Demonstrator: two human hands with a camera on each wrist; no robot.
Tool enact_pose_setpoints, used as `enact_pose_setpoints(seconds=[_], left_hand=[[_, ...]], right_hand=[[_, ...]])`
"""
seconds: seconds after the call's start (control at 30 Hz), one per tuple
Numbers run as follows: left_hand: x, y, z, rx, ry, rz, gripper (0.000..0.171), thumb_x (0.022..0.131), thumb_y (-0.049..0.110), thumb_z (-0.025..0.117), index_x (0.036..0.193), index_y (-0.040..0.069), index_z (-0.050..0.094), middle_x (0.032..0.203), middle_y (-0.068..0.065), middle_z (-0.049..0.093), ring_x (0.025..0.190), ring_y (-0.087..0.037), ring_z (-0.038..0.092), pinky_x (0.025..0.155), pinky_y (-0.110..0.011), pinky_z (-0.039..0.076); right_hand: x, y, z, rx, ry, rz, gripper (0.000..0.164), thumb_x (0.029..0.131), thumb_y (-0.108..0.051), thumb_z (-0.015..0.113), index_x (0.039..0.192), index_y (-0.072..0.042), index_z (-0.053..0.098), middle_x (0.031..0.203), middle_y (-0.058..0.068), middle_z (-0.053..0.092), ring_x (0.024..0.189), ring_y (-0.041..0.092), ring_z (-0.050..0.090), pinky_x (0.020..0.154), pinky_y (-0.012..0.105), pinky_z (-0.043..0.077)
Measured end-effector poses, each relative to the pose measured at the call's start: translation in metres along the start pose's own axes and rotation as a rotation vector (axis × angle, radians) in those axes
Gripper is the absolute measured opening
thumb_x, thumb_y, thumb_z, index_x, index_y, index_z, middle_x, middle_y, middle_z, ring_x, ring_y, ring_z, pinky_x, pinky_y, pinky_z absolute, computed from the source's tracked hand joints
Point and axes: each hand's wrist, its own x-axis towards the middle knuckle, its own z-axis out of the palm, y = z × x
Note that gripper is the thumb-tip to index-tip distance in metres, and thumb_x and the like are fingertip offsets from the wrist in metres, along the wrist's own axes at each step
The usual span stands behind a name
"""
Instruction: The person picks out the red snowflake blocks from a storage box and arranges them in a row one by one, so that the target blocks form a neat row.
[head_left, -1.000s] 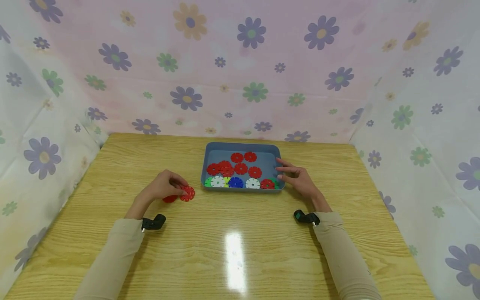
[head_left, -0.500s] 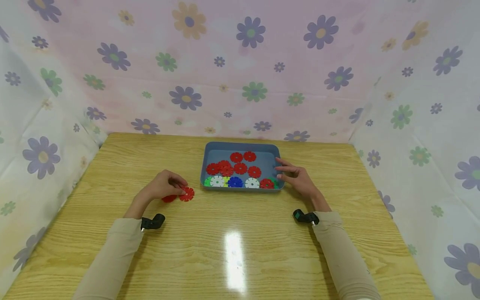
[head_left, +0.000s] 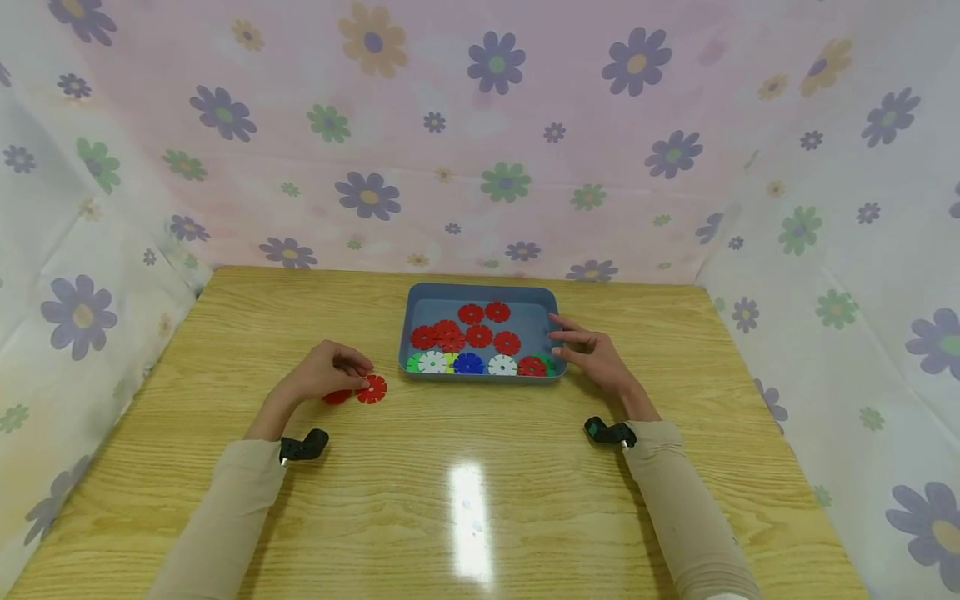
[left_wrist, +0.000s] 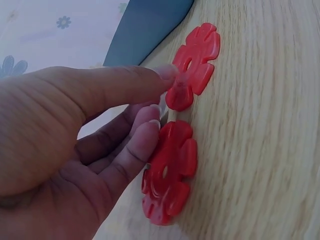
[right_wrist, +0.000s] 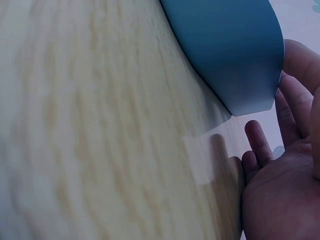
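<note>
My left hand pinches the edge of a red snowflake building disc on the table left of the tray; in the left wrist view the thumb tip lies on one of its notched petals. A second red disc lies flat under the curled fingers, partly hidden by them in the head view. With fingers spread and fairly straight, my right hand rests at the right rim of a shallow blue-grey tray. The right wrist view shows the fingers beside the tray's outer wall.
Inside the tray are several loose red discs. Along its near wall lie white, blue, yellow and green discs. A wood-grain table carries everything, with flowered cloth hanging behind and at both sides.
Both hands, the discs and the tray keep their places relative to one another. Only the whole head view has shifted slightly.
</note>
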Motion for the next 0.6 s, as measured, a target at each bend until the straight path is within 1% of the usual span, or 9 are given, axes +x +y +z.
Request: enact_pose_setpoints(seconds=[0.2, 0.37, 0.43, 0.5, 0.6], left_hand=[[-0.002, 0.000, 0.001, -0.048, 0.029, -0.001, 0.028, 0.089, 0.007, 0.078, 0.112, -0.008, 0.073, 0.102, -0.018, 0.074, 0.084, -0.019, 0.066, 0.073, -0.023, 0.055], [-0.001, 0.007, 0.007, -0.113, 0.047, 0.015, 0.027, 0.093, 0.007, 0.074, 0.116, -0.007, 0.072, 0.109, -0.020, 0.073, 0.090, -0.015, 0.068, 0.078, -0.022, 0.056], [0.002, 0.013, 0.013, -0.148, 0.060, 0.044, 0.026, 0.094, 0.008, 0.072, 0.116, -0.007, 0.072, 0.110, -0.020, 0.073, 0.092, -0.015, 0.068, 0.080, -0.022, 0.057], [0.004, 0.020, 0.022, -0.190, 0.077, 0.092, 0.026, 0.096, 0.009, 0.071, 0.116, -0.008, 0.071, 0.111, -0.022, 0.072, 0.092, -0.017, 0.069, 0.080, -0.024, 0.057], [0.010, 0.032, 0.037, -0.264, 0.091, 0.174, 0.027, 0.098, 0.009, 0.068, 0.117, -0.010, 0.069, 0.111, -0.025, 0.071, 0.095, -0.028, 0.071, 0.080, -0.029, 0.059]], right_hand=[[-0.001, 0.000, 0.000, 0.022, 0.007, 0.014, 0.039, 0.098, -0.001, 0.065, 0.131, 0.018, 0.058, 0.163, 0.017, 0.035, 0.156, 0.022, 0.021, 0.111, 0.015, 0.038], [-0.001, 0.001, 0.000, 0.017, 0.007, 0.011, 0.038, 0.098, -0.001, 0.065, 0.131, 0.019, 0.057, 0.163, 0.018, 0.034, 0.156, 0.025, 0.020, 0.110, 0.015, 0.039], [-0.001, 0.000, 0.000, 0.018, 0.006, 0.009, 0.038, 0.098, -0.001, 0.064, 0.131, 0.019, 0.057, 0.163, 0.018, 0.034, 0.156, 0.026, 0.019, 0.110, 0.015, 0.038], [0.000, 0.000, 0.000, 0.021, 0.006, 0.007, 0.038, 0.098, -0.001, 0.064, 0.130, 0.019, 0.057, 0.163, 0.018, 0.034, 0.157, 0.027, 0.019, 0.111, 0.015, 0.038], [0.000, 0.000, 0.001, 0.019, 0.002, 0.001, 0.038, 0.098, -0.001, 0.065, 0.130, 0.019, 0.057, 0.163, 0.019, 0.034, 0.156, 0.029, 0.018, 0.110, 0.015, 0.038]])
